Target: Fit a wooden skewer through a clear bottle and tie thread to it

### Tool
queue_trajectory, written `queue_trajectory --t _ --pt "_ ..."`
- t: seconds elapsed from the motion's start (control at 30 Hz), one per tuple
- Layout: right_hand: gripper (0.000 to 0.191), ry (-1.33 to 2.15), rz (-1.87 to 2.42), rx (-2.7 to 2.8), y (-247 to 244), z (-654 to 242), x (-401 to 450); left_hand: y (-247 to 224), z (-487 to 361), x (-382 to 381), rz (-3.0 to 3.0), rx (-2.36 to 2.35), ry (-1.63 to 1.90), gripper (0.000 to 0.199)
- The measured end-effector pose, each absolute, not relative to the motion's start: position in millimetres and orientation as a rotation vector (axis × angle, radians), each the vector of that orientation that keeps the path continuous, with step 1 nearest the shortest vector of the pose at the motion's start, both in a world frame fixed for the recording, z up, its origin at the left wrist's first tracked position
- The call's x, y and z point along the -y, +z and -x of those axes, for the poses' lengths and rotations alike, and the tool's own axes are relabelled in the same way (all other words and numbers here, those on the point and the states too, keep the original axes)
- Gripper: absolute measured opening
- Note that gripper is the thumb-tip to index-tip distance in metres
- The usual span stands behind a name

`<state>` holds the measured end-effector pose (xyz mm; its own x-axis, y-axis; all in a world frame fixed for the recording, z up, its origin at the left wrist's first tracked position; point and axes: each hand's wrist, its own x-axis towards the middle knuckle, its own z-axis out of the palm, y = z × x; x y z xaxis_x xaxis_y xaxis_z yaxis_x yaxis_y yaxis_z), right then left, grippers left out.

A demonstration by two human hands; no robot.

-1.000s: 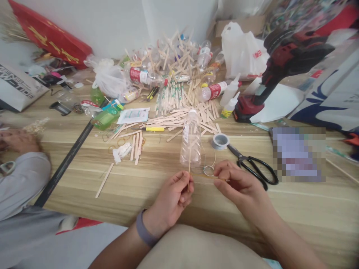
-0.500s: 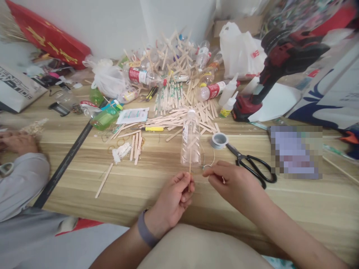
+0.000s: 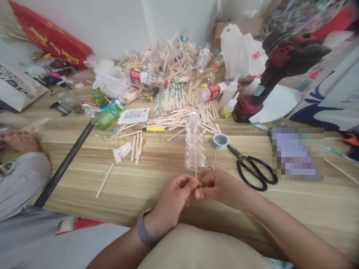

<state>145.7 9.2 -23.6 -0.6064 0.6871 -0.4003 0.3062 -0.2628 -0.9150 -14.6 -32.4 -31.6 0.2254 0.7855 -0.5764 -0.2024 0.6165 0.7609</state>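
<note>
My left hand (image 3: 179,196) is closed in a pinch around a thin wooden stick (image 3: 195,160), which points up and away from me. Against its lower end, the fingers of my right hand (image 3: 217,186) are pinched together, meeting my left fingertips. What the right fingers hold is too small to make out. A thin pale cord (image 3: 214,158) curves over the table just beyond that hand. Behind the stick stands a clear plastic bottle (image 3: 200,149) with a white cap. To the right lie a grey tape roll (image 3: 220,141) and black-handled scissors (image 3: 252,170).
Flat wooden sticks (image 3: 171,121) and plastic bottles are heaped toward the wall. A yellow-handled tool (image 3: 153,129) lies left of the bottle. At right are glue bottles (image 3: 229,107), a red and black power tool (image 3: 248,108) and a blurred-out flat device (image 3: 297,153). Another person's arm (image 3: 30,168) rests at left.
My right hand has moved left and slightly down to meet my left fingertips at the stick. The left hand still holds the stick, a little farther right.
</note>
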Motion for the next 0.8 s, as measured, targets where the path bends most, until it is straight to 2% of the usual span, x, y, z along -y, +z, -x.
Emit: queue_trajectory --t 0.1,0.2,0.37,0.47,0.53,0.7,0.8 --pt "0.032 2.147 1.349 1.290 -27 -136 2 -32 15 32 -0.674 -1.173 0.772 0.033" --pt "0.031 2.292 1.296 0.897 -27 -131 10 -31 17 33 -0.906 -1.219 0.835 0.034" --pt "0.038 2.130 1.318 0.748 -26 -130 10 -27 32 43 -1.511 -1.286 0.777 0.036" --pt "0.043 2.035 1.360 0.817 -29 -129 10 -27 44 51 -1.703 -1.303 0.681 0.024" --pt "0.046 1.995 1.357 0.846 -32 -127 12 -27 50 53 -1.776 -1.272 0.737 0.015" --pt "0.045 1.899 1.292 0.829 -36 -122 22 -28 50 44 -1.376 -1.159 0.940 0.017" --pt "0.042 1.811 1.281 0.889 -34 -122 26 -25 47 33 -1.145 -1.298 0.917 0.007"
